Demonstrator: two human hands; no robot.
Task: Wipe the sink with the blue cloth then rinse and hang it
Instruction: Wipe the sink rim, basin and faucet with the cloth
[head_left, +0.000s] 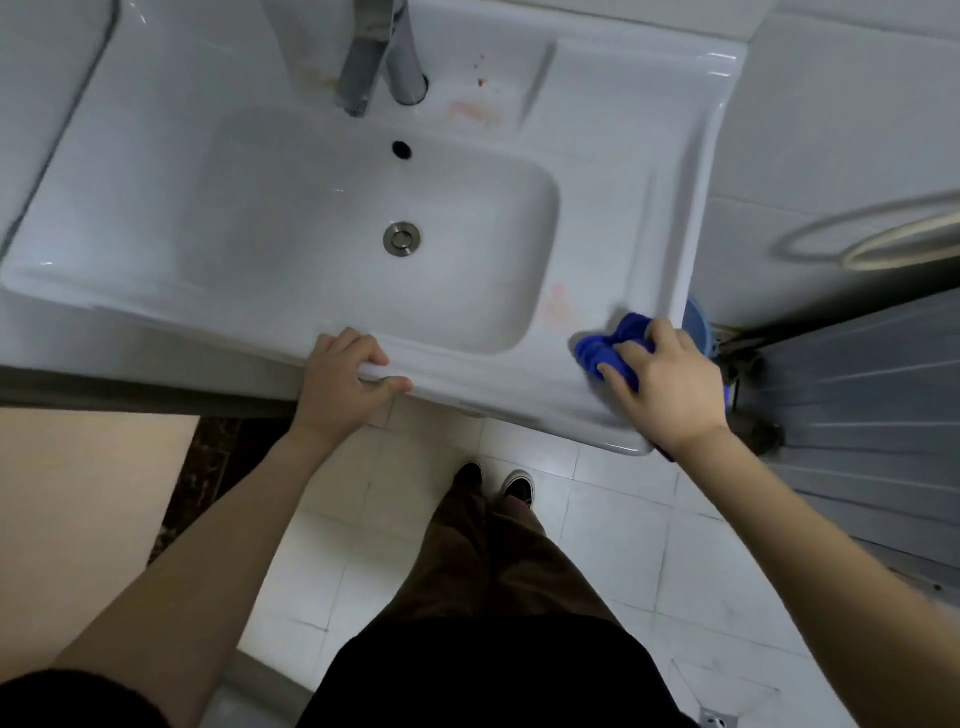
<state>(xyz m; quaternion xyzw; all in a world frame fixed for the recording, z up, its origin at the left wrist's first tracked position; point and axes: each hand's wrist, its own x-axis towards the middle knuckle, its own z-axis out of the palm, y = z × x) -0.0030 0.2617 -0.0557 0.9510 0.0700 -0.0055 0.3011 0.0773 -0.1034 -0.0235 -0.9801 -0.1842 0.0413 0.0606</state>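
Brown trousers (498, 561) and dark shoes (517, 486) stood on pale floor tiles (613, 530) before the sink (291, 218). At the left, the left hand (343, 379) gripped the sink's near rim, fingers curled over the edge and thumb beneath. Farther off were the drain (401, 238) and the tap (366, 57). At the near right corner, the right hand (660, 384) had its fingers bent round the bunched blue cloth (605, 351), pressing it onto the rim.

right hand (662, 384) gripping blue cloth (610, 348), sink (613, 260) rim
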